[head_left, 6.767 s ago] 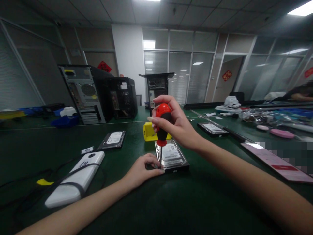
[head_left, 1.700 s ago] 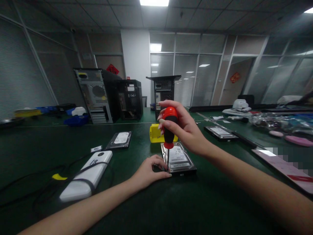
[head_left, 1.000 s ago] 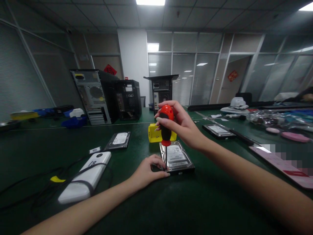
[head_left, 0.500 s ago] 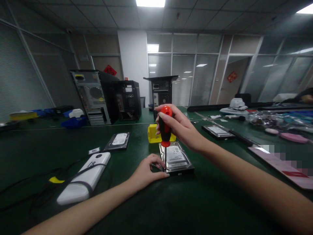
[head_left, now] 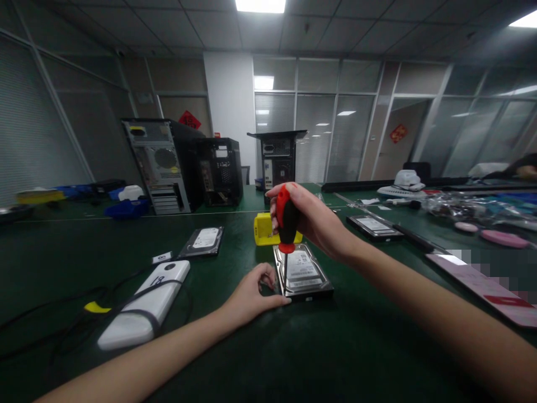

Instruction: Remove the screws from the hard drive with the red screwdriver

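Observation:
A hard drive (head_left: 302,268) with a silver top and white label lies flat on the green table in front of me. My right hand (head_left: 302,210) is closed around the red and black handle of a screwdriver (head_left: 288,224). The screwdriver stands nearly upright, its tip down at the drive's near left corner. At that same corner my left hand (head_left: 258,288) steadies the drive, thumb along the front edge and fingers curled by the left side. Just behind the drive sits a yellow tray (head_left: 263,229), partly hidden by my right hand.
Other hard drives lie to the left (head_left: 204,240) and right (head_left: 375,226). A white power strip (head_left: 146,305) with black cable is at my left. Computer cases (head_left: 168,168) stand at the back. A pink board (head_left: 482,285) and clear plastic bags (head_left: 453,207) are on the right.
My right hand has turned on the screwdriver handle, and the handle has shifted slightly right. My left fingers have drawn back a little from the drive's top; the thumb stays at the corner.

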